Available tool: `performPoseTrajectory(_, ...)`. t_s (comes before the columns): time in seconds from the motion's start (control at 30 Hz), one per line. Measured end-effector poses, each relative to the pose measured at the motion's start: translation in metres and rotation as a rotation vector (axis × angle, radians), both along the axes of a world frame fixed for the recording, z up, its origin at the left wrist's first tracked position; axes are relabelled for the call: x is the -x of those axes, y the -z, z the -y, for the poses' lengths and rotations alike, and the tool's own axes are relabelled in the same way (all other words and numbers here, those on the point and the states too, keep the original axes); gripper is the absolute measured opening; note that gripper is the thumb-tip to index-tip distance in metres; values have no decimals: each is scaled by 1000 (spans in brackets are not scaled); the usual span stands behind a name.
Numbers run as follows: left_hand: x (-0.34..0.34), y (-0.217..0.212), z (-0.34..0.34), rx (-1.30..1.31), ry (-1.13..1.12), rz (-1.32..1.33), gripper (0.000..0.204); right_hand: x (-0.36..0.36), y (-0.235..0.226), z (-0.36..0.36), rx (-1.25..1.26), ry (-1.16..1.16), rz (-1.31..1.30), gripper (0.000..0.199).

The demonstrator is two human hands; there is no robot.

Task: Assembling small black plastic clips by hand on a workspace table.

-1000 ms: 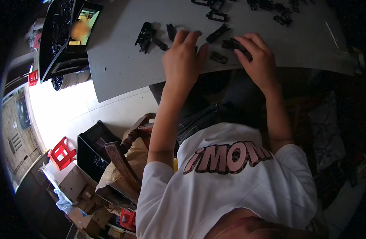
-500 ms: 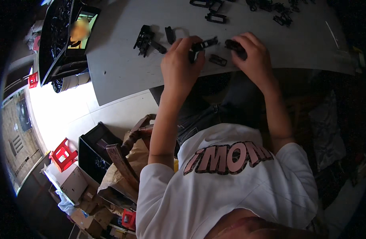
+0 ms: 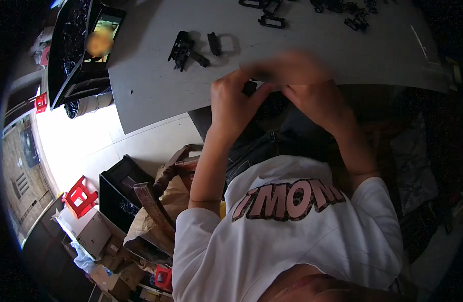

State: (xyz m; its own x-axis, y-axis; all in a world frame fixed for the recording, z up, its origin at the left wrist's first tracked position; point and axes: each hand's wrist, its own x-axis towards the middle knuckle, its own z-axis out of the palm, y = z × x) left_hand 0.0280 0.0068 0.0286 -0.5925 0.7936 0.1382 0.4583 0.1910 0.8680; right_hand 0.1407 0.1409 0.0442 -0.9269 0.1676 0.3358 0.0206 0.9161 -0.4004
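Note:
My left hand and my right hand meet at the near edge of the grey table, just in front of my body. A small black plastic part sits between my left thumb and fingers. My right hand is blurred by motion; its fingers reach across to the same part and cover most of it. Farther out on the table lie a cluster of black parts and a single black clip.
More black parts lie scattered along the table's far side. A phone with a lit screen leans on a black tray at the left. On the floor stand a red stool, a black crate, a paper bag and boxes.
Both hands have drawn back from the table's middle to its near edge, bringing black parts with them and closing together. The right hand is moving fast.

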Motion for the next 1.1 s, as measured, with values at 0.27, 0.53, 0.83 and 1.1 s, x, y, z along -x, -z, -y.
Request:
performPoseTrajectory(0.27, -9, -6, 7, -224, -3, 464, 25, -17, 8, -11, 904, 40, 170, 21)
performPoseTrajectory(0.53, -18, 20, 29, -97, -68, 192, 28, 26, 41, -48, 165, 206, -179, 20)
performPoseTrajectory(0.83, 19, 19, 32, -93, -158, -399, 18, 41, 71, -66, 49, 272, -213, 21)
performPoseTrajectory(1.1, 92, 21, 30, 276, -409, -536, 17, 6, 58, -57, -70, 440, 41, 22)
